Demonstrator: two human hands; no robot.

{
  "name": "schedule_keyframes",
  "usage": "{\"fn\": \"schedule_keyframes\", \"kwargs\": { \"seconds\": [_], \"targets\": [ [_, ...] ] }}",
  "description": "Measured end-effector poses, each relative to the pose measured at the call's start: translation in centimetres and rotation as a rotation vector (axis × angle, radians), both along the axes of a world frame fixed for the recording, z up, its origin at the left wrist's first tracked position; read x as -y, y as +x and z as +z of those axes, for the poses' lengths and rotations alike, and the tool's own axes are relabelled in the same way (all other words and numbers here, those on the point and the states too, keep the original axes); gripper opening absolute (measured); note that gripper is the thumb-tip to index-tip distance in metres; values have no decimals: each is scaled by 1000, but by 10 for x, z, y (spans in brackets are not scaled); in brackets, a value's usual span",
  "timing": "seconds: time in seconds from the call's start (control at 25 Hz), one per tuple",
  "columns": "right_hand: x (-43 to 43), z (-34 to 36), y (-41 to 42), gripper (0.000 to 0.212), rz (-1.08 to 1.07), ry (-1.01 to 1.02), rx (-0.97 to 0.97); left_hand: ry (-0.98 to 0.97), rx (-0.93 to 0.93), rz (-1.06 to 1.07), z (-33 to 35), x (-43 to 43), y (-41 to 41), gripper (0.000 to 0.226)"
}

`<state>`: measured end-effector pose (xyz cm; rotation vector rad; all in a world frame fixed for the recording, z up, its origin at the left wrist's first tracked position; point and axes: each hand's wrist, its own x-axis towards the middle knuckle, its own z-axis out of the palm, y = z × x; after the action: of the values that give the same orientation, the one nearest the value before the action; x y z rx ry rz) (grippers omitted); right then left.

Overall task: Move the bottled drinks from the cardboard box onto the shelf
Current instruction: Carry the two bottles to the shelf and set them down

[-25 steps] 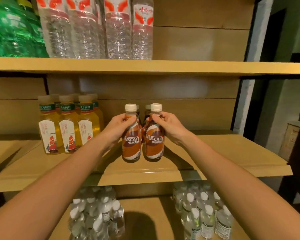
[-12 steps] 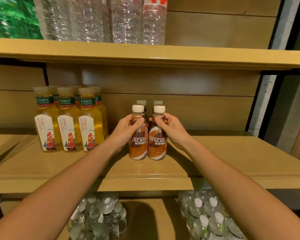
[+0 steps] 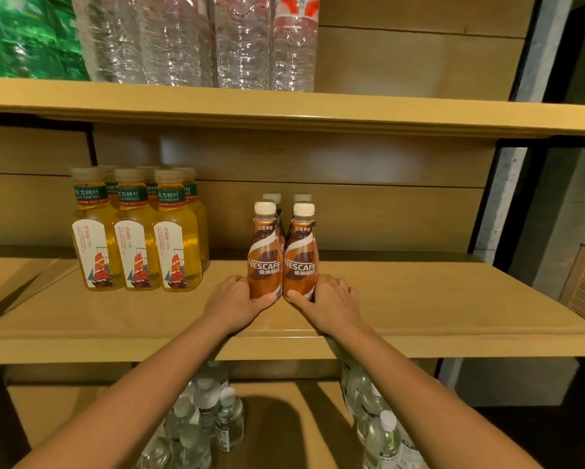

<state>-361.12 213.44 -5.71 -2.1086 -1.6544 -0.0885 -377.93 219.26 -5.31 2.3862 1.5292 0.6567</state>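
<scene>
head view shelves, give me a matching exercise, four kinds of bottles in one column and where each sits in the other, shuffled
Things:
1. yellow tea bottles
2. brown coffee bottles
3. large clear water bottles
4. small clear bottles

Places:
a. lowest shelf, under the arms
b. top shelf
c. middle shelf, left part
d. middle shelf, front pair held at the base by the left hand and right hand

Pairs: 1-c, 2-d, 3-b, 4-a
</scene>
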Motion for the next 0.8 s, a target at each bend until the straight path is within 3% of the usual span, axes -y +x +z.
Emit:
{"fn": "schedule_keyframes", "kwargs": {
  "seconds": [0.2,0.8],
  "targets": [
    [-12,8,2,80,-53,-141,50,43,-210,100,-4,-19,12,74],
    [-51,13,20,96,21,-303,-3,-90,-262,92,-3,-51,23,91]
  ]
}}
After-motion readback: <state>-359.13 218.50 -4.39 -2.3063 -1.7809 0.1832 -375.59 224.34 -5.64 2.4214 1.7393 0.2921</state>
